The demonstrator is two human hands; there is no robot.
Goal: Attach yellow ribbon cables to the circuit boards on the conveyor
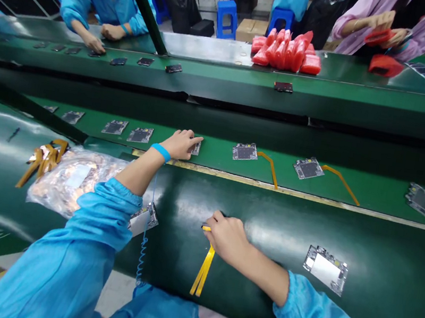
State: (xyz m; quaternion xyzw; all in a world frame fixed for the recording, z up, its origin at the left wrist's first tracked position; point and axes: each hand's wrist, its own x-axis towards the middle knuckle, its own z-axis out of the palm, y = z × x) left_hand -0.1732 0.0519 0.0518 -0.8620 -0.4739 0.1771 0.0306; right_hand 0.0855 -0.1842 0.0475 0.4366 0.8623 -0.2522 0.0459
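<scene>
My left hand [182, 144] reaches out to the green conveyor belt [372, 192] and rests its fingers on a small circuit board [196, 148]. A blue wrist strap sits on that wrist, with a coiled cord hanging down. My right hand [225, 235] lies on the dark green bench [281, 234], its fingers closed on a yellow flex ribbon [202, 273] that hangs toward me. One circuit board [143, 219] lies under my left sleeve, another [325, 268] to the right of my right arm.
Several circuit boards ride the belt, some with orange ribbons [270, 166]. A plastic bag of parts [68, 179] and loose ribbons [43, 158] lie at the left. Across a second belt, other people work; red pouches [288, 52] are stacked there.
</scene>
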